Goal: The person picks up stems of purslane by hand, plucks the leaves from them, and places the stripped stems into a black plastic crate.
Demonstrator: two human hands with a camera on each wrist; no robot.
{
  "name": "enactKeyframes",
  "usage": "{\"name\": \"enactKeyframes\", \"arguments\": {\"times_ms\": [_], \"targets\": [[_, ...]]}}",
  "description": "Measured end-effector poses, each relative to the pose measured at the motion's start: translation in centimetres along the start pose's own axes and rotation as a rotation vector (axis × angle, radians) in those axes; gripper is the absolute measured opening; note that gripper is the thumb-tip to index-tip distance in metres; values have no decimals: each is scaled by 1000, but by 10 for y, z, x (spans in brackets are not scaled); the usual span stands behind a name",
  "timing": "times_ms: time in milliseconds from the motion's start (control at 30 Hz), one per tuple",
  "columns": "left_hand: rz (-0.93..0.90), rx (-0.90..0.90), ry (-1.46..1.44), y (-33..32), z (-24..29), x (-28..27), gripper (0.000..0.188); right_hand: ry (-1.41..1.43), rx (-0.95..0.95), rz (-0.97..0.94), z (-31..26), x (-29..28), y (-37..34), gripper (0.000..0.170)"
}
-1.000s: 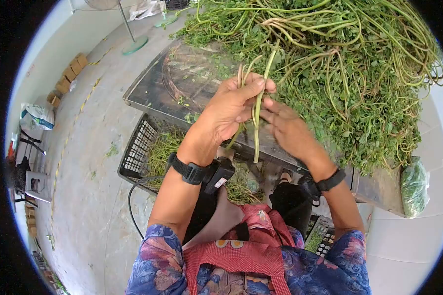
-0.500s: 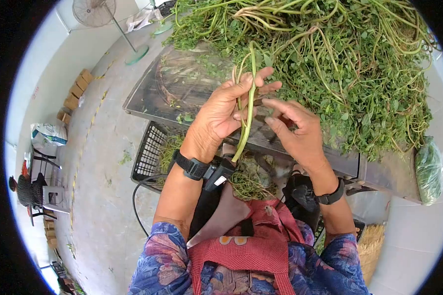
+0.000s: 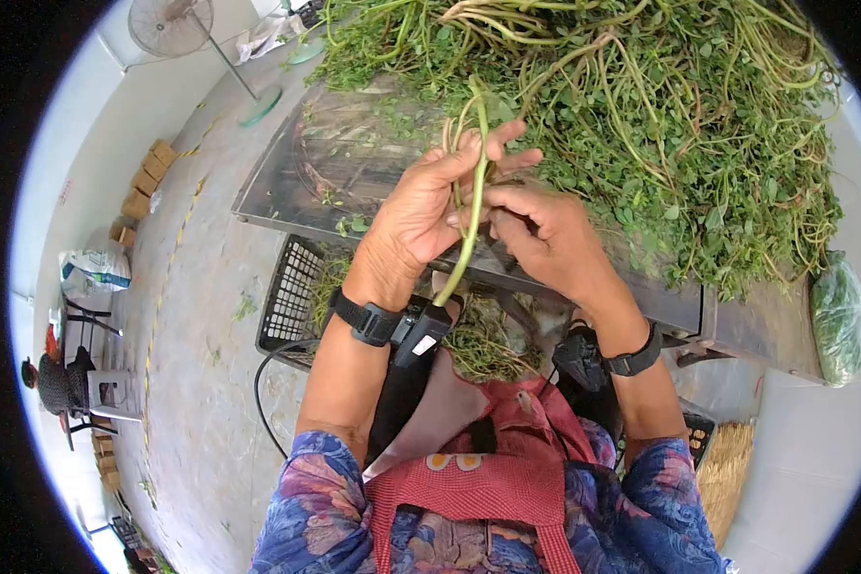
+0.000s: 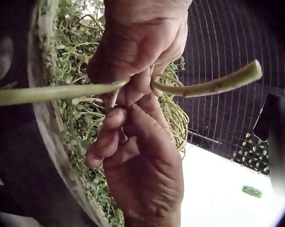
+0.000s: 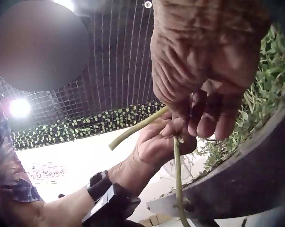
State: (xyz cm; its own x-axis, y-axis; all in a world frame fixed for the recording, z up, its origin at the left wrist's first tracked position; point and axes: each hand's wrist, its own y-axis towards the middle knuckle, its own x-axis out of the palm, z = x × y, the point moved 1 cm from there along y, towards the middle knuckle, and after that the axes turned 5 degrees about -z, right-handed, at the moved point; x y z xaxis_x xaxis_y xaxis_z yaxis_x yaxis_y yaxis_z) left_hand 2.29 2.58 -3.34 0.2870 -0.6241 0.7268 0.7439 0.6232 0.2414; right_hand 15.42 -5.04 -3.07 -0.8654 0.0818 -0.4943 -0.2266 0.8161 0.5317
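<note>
In the head view, the left hand pinches a few green stems between thumb and fingers, over the table's near edge. The right hand touches the stems from the right, its thumb and fingertips closed together on them. In the left wrist view, a thick cut stem sticks out from between the two hands. The right wrist view shows the right hand pinching at the stem beside the left hand. The fingers hide the exact pinch.
A large heap of leafy stems covers the back and right of the table. A black crate with stems stands below at left. A filled plastic bag lies at the table's right end. A standing fan is back left.
The right hand has moved left and up against the left hand, its thumb and fingers closing at the stems. The left hand still holds the stems, now a little further left.
</note>
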Motion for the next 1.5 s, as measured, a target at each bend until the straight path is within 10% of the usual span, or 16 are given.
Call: {"name": "enactKeyframes", "arguments": {"times_ms": [367, 500, 733, 867, 1200, 1367, 1500], "targets": [[30, -102, 472, -7, 7, -1, 23, 46, 204, -344, -9, -6, 1, 7], [12, -57, 204, -7, 20, 3, 22, -143, -66, -204, -3, 9, -18, 12], [97, -75, 129, -14, 23, 4, 19, -134, 112, -614, -31, 16, -64, 13], [47, -81, 198, -17, 20, 12, 20, -322, 313, 40, -2, -40, -54, 20], [-52, -203, 385, -14, -4, 20, 24, 747, 455, 216, -3, -46, 11, 28], [-31, -218, 488, -11, -11, 33, 28, 722, 356, 165, 10, -41, 14, 20], [95, -227, 384, -8, -9, 24, 26, 122, 284, 146, 17, -31, 4, 13]]}}
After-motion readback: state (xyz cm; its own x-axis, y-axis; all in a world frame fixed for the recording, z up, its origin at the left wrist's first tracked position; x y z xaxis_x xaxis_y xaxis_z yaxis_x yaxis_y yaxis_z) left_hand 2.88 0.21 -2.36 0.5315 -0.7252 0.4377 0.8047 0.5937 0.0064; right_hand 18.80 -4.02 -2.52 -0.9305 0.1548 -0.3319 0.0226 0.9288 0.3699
